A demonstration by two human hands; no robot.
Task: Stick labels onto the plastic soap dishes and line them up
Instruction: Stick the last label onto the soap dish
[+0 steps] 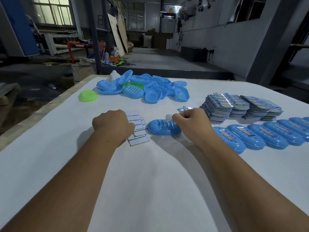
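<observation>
A blue soap dish (158, 129) lies on the white table (150, 181) in front of me. My right hand (190, 121) hovers over its right end, pinching a small pale piece (168, 117), apparently a label or its backing. My left hand (113, 125) rests curled on a spread of white label backings (138, 131); what its fingers hold is hidden. A row of labelled blue dishes (260, 136) runs off to the right. Stacks of printed labels (240, 108) stand behind that row.
A heap of unlabelled blue dishes (145, 87) with one green dish among them lies at the table's far side. A green dish (88, 96) sits alone at the far left. The table's left edge (41, 109) drops to the workshop floor.
</observation>
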